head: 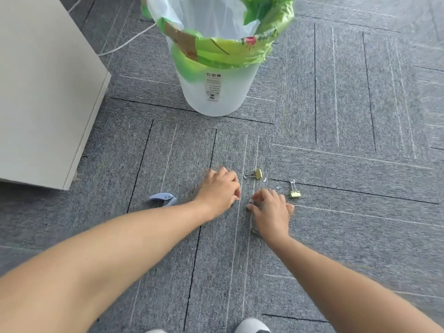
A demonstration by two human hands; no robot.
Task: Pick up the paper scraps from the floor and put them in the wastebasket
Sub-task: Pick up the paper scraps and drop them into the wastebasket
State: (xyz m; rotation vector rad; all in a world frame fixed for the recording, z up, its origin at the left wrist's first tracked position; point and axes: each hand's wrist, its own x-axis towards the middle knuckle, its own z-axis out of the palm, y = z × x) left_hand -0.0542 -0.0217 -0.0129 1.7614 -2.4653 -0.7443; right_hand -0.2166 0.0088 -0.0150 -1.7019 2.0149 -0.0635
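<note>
Now, step: gathering the tiny white paper scraps (264, 180) off the grey carpet floor (360, 236).
Scraps: two lie just far-right of the right hand (271, 209), between two gold binder clips (255, 174); they are too small to show any long axis.
Right grip: narrow — fingertips seem to pinch a pale fleck.
Left grip: left hand (219, 188) curled; contents cannot be told.
Advice: pinch low, leave the clips, then carry far to the translucent white wastebasket (216, 97) — upright, mouth up.

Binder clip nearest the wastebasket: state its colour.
The binder clip is gold with silver wire handles; head view.
</note>
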